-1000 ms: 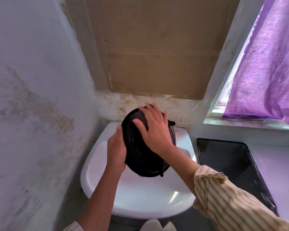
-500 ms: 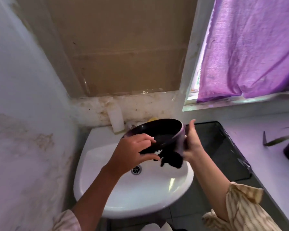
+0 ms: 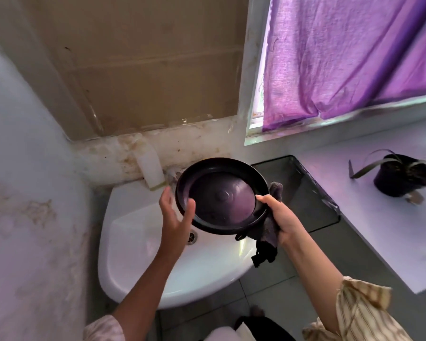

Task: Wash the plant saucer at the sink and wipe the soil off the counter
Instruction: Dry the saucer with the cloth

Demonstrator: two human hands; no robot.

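A round black plant saucer (image 3: pixel 221 195) is held above the white sink (image 3: pixel 143 262), its hollow side tilted toward me. My left hand (image 3: pixel 175 215) holds its left rim, thumb on the inside. My right hand (image 3: pixel 280 217) grips the right rim together with a dark cloth (image 3: pixel 268 239) that hangs below the saucer. The white counter (image 3: pixel 369 217) runs along the right, with a black potted plant (image 3: pixel 401 178) on it and a few specks of soil beside the pot.
A white bottle (image 3: pixel 151 168) stands at the back of the sink by the stained wall. A dark glass panel (image 3: pixel 303 193) lies between sink and counter. A purple curtain (image 3: pixel 342 52) covers the window. Grey tiled floor lies below.
The saucer has turned from its underside facing me to its hollow side facing me. My right hand went from flat on its back to gripping the right rim with the cloth. The view swung right.
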